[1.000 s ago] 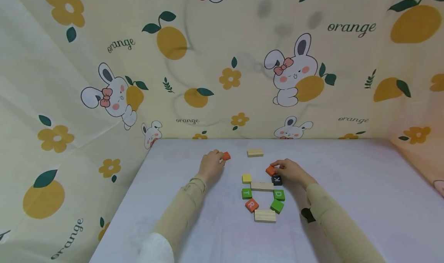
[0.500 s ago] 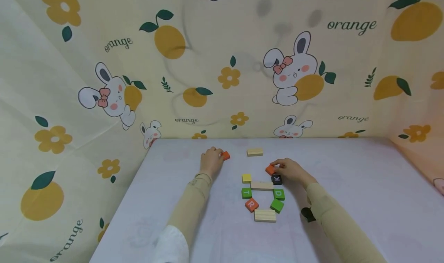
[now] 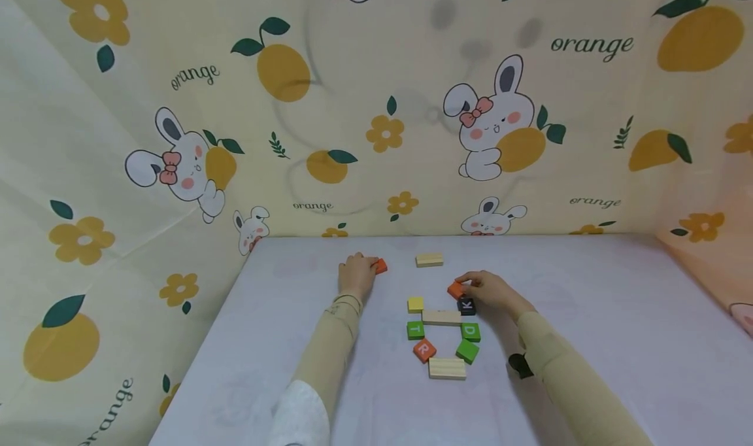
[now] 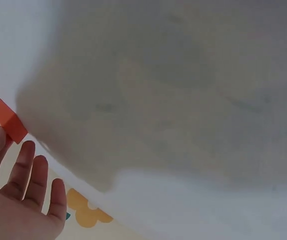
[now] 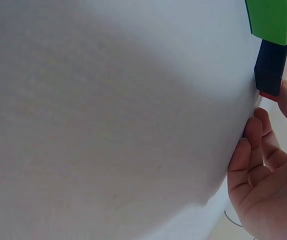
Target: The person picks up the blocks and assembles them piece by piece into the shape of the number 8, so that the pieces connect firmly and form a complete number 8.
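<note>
At the back left of the table, my left hand pinches an orange block between thumb and finger. The left wrist view shows this block at the fingertips, the other fingers loosely bent. My right hand has its fingertips on a second orange block, which sits at the far side of a black block marked K. In the right wrist view the black block hides most of that orange block, with a green block before it.
A wooden plank lies between the yellow block and the K block. Nearer are green T and D blocks, an orange R block, a plain green block and a plank. Another plank lies behind.
My left forearm has swung to the right and the hand has turned a little round its orange block. The right hand stays at its block. The head view has shifted slightly.
</note>
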The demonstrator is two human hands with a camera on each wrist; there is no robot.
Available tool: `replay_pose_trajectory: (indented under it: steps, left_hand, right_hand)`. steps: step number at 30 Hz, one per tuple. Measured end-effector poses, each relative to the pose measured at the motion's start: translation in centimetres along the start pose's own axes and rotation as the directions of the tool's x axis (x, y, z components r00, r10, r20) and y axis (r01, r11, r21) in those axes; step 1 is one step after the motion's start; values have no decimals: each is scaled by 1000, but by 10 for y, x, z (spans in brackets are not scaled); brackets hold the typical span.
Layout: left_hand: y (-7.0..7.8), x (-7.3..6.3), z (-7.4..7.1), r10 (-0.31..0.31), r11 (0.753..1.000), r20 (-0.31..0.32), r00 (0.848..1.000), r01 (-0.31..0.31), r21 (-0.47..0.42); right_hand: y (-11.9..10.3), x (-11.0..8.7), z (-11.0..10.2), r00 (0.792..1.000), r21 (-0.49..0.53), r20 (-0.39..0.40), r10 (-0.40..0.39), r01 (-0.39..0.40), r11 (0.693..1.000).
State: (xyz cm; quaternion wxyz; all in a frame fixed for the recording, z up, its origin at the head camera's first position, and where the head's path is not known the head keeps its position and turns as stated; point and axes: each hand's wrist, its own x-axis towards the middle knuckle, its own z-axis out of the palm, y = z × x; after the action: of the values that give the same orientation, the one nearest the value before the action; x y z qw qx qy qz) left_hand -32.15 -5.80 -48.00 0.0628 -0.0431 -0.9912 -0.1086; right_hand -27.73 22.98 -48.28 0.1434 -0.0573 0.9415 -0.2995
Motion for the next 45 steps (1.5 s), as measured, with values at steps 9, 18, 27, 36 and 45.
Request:
replay_pose_trajectory:
  steps: [9,18,27,36,45]
  left_hand:
    - [5,-2,2,-3,996,40,999,6,-84]
    - [10,-8,2,47,993,48,998,-41,-106]
    - [18,-4,4,70,969,150,986,-32,-243]
    - [20,-4,1,110,978,186,976,-73,-194]
    - [26,-12,3,83,951,168,982,-28,-308]
  right_hand:
    - [5,0,2,1000,-1,2,-4,4,1000]
    - [4,-5,4,1000,14,11,-14,13,1000]
    - [2,-4,-5,1000,22,30,5,-5,1000]
    - [2,-1,-2,1000,32,21,5,-6,999]
    - [1,-1,1,1000,39,21,18,-19,999]
